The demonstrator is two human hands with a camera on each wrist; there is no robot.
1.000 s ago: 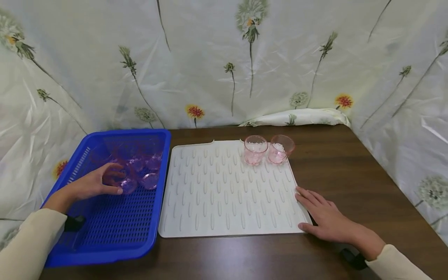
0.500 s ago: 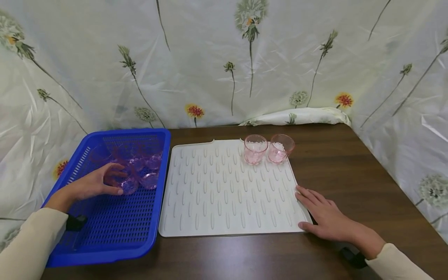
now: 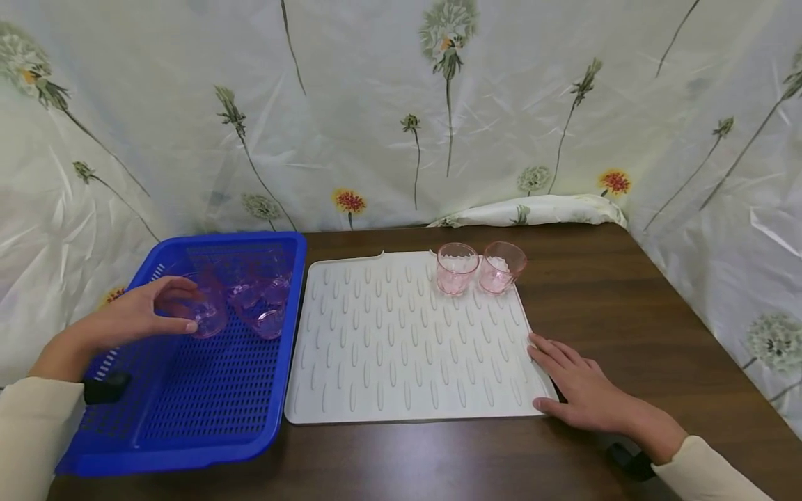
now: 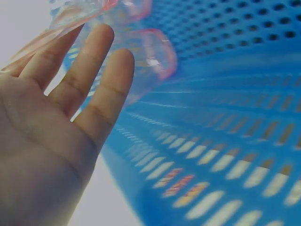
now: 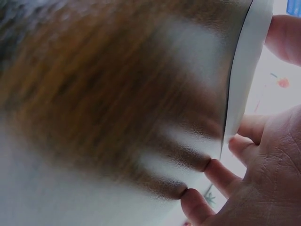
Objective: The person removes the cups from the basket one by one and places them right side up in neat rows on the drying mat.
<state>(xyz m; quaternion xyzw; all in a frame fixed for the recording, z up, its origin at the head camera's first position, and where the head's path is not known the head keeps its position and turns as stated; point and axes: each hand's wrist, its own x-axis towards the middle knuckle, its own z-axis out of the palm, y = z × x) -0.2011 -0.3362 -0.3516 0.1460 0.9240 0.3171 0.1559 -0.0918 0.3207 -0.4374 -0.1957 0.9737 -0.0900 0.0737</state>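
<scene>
My left hand (image 3: pixel 134 313) grips a clear pink glass (image 3: pixel 213 320) between thumb and fingers, over the left part of the blue basket (image 3: pixel 269 428). In the left wrist view the held glass (image 4: pixel 75 21) shows only in part, at the top left. Several more pink glasses (image 3: pixel 269 321) lie close together in the basket's far right part. My right hand (image 3: pixel 585 390) rests on the right edge of a white ribbed mat (image 3: pixel 401 369), fingers spread. In the right wrist view its fingertips touch the table along the mat's rim (image 5: pixel 237 94).
Two pink glasses (image 3: pixel 456 278) with white bits inside stand upright side by side at the mat's far right corner. The brown table (image 3: pixel 626 299) extends to the right and in front. A flowered curtain (image 3: pixel 376 125) closes off the back and sides.
My left hand has moved left and slightly away with the glass, apart from the other glasses. The basket's near left corner has shifted outward a little. My right hand stays put.
</scene>
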